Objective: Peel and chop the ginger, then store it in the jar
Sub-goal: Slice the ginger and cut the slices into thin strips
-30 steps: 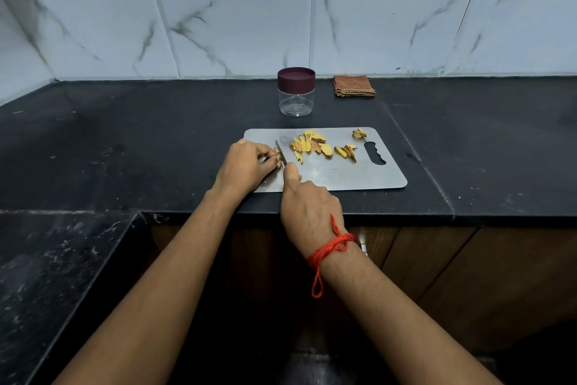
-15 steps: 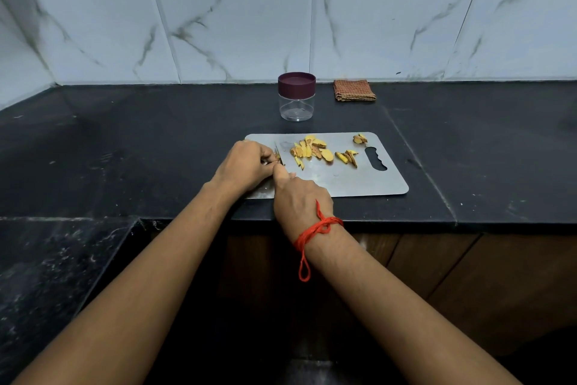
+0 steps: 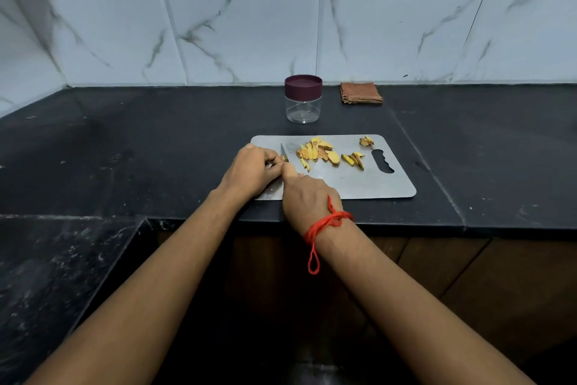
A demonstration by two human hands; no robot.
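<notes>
1. Your left hand [image 3: 249, 170]: fingers curled, pinning a small ginger stub [image 3: 283, 158] at the left end of the flat grey steel chopping board [image 3: 359, 186]. The stub is mostly hidden under the fingertips.
2. The blade of the small steel knife [image 3: 284, 152] stands just right of those fingertips, almost touching. Tuck the tips back, knuckles forward. Use short, straight-down cuts.
3. Your right hand [image 3: 307, 200], red thread [image 3: 324, 223] on the wrist: fingers wrapped round the knife; handle hidden.
4. Yellow ginger slices [image 3: 318, 152] lie just right of the blade, clear of both hands. Some edges look brown, so check for leftover skin.
5. The clear plastic jar with maroon lid [image 3: 303, 99] sits on the worktop behind the board, capped and empty, apart from both hands.
</notes>
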